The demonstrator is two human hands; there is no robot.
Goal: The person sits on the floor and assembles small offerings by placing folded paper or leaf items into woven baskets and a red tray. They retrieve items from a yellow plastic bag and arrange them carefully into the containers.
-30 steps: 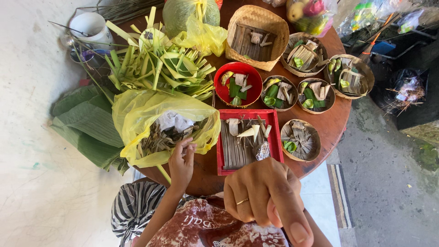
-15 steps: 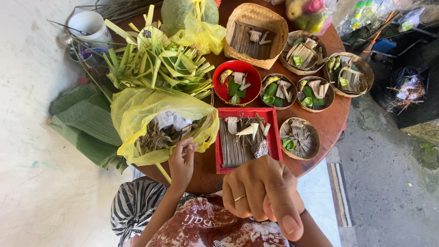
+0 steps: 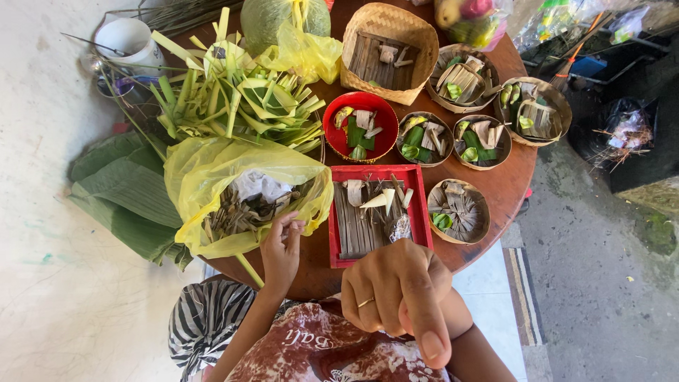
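Note:
My left hand (image 3: 280,249) reaches to the open mouth of a yellow plastic bag (image 3: 212,173) filled with dried brown leaf pieces. Its fingertips pinch the bag's near rim. My right hand (image 3: 393,288) hovers close to the camera over the table's near edge. It is curled into a fist, wears a ring, and its thumb points down towards me; nothing shows in it. Just beyond it lies a red square tray (image 3: 417,205) lined with dried leaf strips and holding small folded leaf bits.
On the round brown table (image 3: 506,187) stand a red bowl (image 3: 332,138), several small woven baskets (image 3: 460,211) with leaf pieces, a larger woven basket (image 3: 353,71), a heap of green palm-leaf strips (image 3: 240,99) and banana leaves (image 3: 120,194). A white mug (image 3: 127,35) stands far left.
My right fist has drifted slightly down and left, nearer my body. The left hand stays at the bag's rim. The view has shifted a little.

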